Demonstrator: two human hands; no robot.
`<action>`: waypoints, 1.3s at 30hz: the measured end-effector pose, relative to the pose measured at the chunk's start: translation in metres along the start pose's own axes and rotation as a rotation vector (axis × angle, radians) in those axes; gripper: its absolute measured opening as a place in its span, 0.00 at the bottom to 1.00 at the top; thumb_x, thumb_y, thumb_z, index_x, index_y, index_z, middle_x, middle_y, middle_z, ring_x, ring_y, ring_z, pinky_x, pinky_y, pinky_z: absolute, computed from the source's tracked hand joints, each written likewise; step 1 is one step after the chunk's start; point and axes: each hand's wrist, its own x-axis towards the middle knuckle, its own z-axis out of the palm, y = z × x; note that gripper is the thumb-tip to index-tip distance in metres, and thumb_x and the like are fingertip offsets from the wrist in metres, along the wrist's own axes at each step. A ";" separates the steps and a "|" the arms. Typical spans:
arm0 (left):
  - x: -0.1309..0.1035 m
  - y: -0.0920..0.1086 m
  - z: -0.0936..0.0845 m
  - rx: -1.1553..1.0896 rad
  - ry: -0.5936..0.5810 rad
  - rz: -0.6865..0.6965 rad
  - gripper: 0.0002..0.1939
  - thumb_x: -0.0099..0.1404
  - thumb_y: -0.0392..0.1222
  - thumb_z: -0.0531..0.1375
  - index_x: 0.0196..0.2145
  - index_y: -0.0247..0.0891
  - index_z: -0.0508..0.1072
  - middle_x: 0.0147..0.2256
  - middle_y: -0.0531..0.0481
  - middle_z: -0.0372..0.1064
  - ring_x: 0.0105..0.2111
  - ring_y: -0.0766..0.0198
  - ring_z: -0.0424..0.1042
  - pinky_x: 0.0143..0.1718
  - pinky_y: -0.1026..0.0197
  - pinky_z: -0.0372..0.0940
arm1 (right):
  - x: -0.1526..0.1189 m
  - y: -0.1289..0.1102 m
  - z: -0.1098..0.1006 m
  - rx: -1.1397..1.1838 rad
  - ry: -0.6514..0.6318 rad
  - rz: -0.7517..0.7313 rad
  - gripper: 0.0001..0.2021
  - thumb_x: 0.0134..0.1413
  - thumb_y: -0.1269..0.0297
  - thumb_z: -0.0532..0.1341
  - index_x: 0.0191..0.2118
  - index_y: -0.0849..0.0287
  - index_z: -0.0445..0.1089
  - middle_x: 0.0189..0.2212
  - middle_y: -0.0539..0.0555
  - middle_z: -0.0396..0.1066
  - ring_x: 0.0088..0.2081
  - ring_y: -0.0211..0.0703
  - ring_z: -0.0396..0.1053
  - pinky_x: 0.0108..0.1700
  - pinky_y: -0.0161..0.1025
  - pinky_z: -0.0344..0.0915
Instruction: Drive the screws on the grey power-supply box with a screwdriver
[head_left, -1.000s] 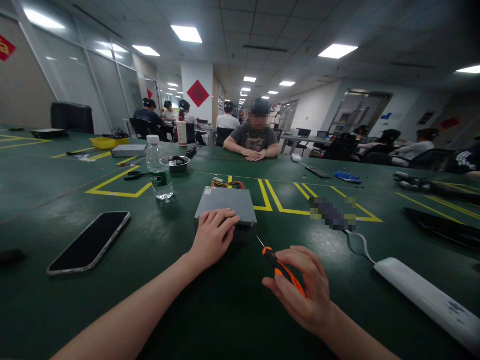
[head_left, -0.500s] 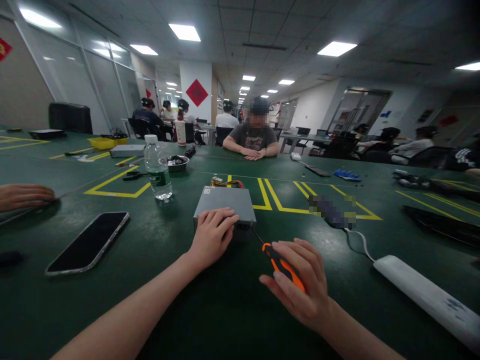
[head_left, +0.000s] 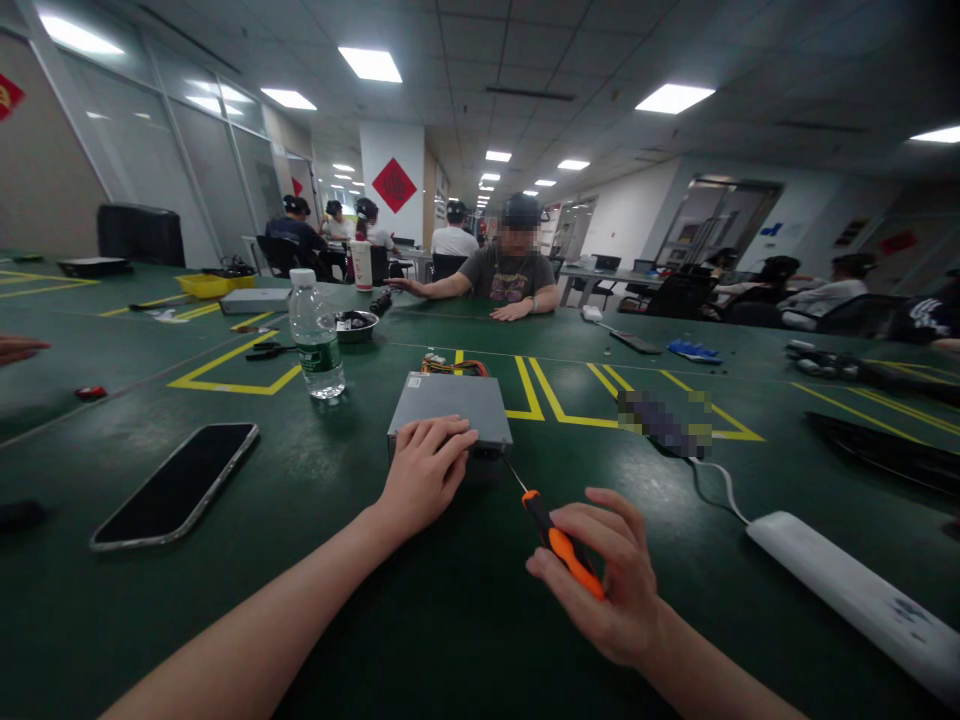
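A grey metal computer power supply [head_left: 450, 400] lies on the green table, its bundle of coloured cables [head_left: 454, 367] at the far side. My left hand [head_left: 427, 460] is laid over its near left part, fingers bent across the top and holding it. My right hand [head_left: 607, 570] has an orange and black screwdriver [head_left: 564, 548] between thumb and fingers. The thin shaft points forward and left, its tip at the near right corner of the power supply. Whether the tip sits in a screw is too small to tell.
Left of the power supply stand a water bottle [head_left: 316, 340] and a metal bowl [head_left: 356, 327]. A phone [head_left: 180, 485] lies nearer on the left. A white power strip [head_left: 847, 590] runs along the right. Across the table sits a person [head_left: 510, 275]; another person's hand [head_left: 21, 347] shows far left.
The screwdriver handle has turned in my right fingers, which have shifted slightly. My left hand stays put. The person opposite has stretched one arm out sideways; the hand at far left has drawn back.
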 end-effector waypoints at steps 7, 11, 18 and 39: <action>0.000 0.000 0.000 0.000 0.008 -0.002 0.13 0.64 0.37 0.51 0.46 0.44 0.67 0.48 0.49 0.67 0.50 0.59 0.63 0.47 0.53 0.53 | -0.023 0.012 0.001 0.176 -0.108 -0.104 0.17 0.47 0.83 0.55 0.44 0.65 0.61 0.50 0.63 0.61 0.49 0.48 0.65 0.46 0.51 0.68; 0.000 -0.001 0.000 -0.004 0.002 -0.003 0.14 0.64 0.37 0.51 0.47 0.44 0.66 0.48 0.50 0.67 0.51 0.59 0.62 0.48 0.53 0.53 | -0.019 0.010 0.002 0.108 -0.116 -0.068 0.14 0.48 0.80 0.54 0.41 0.60 0.62 0.53 0.61 0.60 0.51 0.49 0.64 0.50 0.55 0.63; 0.000 0.000 0.000 0.002 0.020 0.006 0.13 0.64 0.37 0.51 0.46 0.44 0.67 0.47 0.49 0.68 0.50 0.59 0.63 0.46 0.53 0.53 | 0.002 0.000 0.003 0.009 0.001 -0.010 0.08 0.46 0.77 0.61 0.32 0.56 0.66 0.37 0.51 0.65 0.37 0.37 0.68 0.47 0.48 0.65; 0.003 0.004 -0.007 0.084 -0.035 -0.005 0.15 0.63 0.38 0.52 0.48 0.42 0.65 0.49 0.47 0.66 0.48 0.58 0.64 0.44 0.54 0.57 | -0.005 0.008 0.005 0.118 -0.105 -0.082 0.09 0.49 0.79 0.57 0.37 0.60 0.64 0.43 0.59 0.67 0.44 0.42 0.68 0.43 0.46 0.70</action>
